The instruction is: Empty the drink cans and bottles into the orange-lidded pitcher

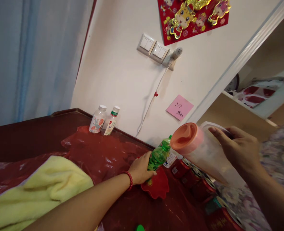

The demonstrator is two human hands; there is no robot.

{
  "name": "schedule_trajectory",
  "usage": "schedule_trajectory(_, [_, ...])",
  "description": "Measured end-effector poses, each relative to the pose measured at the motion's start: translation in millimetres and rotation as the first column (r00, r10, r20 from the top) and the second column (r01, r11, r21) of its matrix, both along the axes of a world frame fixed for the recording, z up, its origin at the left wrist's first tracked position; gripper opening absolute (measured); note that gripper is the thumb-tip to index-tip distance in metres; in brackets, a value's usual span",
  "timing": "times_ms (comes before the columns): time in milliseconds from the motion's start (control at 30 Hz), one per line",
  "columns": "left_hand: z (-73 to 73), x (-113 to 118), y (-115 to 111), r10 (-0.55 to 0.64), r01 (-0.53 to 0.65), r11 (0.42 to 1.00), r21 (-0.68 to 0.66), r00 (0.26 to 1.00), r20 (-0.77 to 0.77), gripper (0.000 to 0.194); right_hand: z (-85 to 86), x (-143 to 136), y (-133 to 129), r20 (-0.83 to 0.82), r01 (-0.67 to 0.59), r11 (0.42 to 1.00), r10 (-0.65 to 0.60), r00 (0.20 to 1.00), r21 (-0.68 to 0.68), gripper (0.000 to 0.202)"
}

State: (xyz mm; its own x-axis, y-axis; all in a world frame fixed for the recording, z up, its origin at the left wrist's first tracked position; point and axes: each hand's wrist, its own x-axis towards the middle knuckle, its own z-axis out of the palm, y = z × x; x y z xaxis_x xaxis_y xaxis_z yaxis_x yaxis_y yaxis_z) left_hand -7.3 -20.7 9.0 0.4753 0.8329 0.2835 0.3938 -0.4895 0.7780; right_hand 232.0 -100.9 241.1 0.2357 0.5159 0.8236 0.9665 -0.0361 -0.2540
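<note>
My left hand (pixel 140 169), with a red bead bracelet at the wrist, is closed round a green plastic bottle (pixel 157 157). Beneath that bottle lies a red scalloped dish or mat (pixel 159 184); I cannot tell which. My right hand (pixel 240 147) grips the handle of a translucent pitcher (pixel 211 154) with an orange-pink lid (pixel 184 136). The pitcher tilts, its lid toward the bottle and the wall. Another green bottle (pixel 166 141) shows partly behind the held one.
Red cans (pixel 202 187) stand in a row on the right. Two white-capped bottles (pixel 103 121) are by the wall. A yellow towel (pixel 53 189) covers the left front. A white cord (pixel 154 99) hangs from the socket. A green cap (pixel 140 227) shows at the bottom edge.
</note>
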Motion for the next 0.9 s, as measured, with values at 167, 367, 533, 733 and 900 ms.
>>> schedule_trajectory(167, [-1.1, 0.6, 0.9, -0.008, 0.008, 1.000, 0.006, 1.000, 0.016, 0.071, -0.4, 0.7, 0.7, -0.002, -0.006, 1.000, 0.006, 1.000, -0.003, 0.087])
schedule_trajectory(367, [-2.3, 1.1, 1.4, -0.006, 0.005, 1.000, 0.006, 1.000, 0.029, 0.071, 0.5, -0.7, -0.3, -0.004, 0.000, 1.000, 0.000, 1.000, -0.001, 0.087])
schedule_trajectory(533, [-2.7, 0.7, 1.8, -0.011, 0.011, 1.000, 0.010, 1.000, 0.029, 0.070, 1.9, -3.6, -0.6, 0.004, -0.007, 1.000, 0.007, 1.000, 0.001, 0.087])
schedule_trajectory(733, [-1.4, 0.1, 1.1, -0.013, 0.012, 1.000, 0.014, 0.999, 0.031, 0.067, 2.8, -2.6, 0.7, 0.006, 0.003, 1.000, -0.003, 1.000, 0.000, 0.087])
schedule_trajectory(900, [-1.5, 0.7, 1.3, -0.010, 0.010, 1.000, 0.007, 1.000, 0.023, 0.069, 1.4, -2.1, 1.9, -0.004, 0.014, 1.000, -0.014, 1.000, -0.003, 0.088])
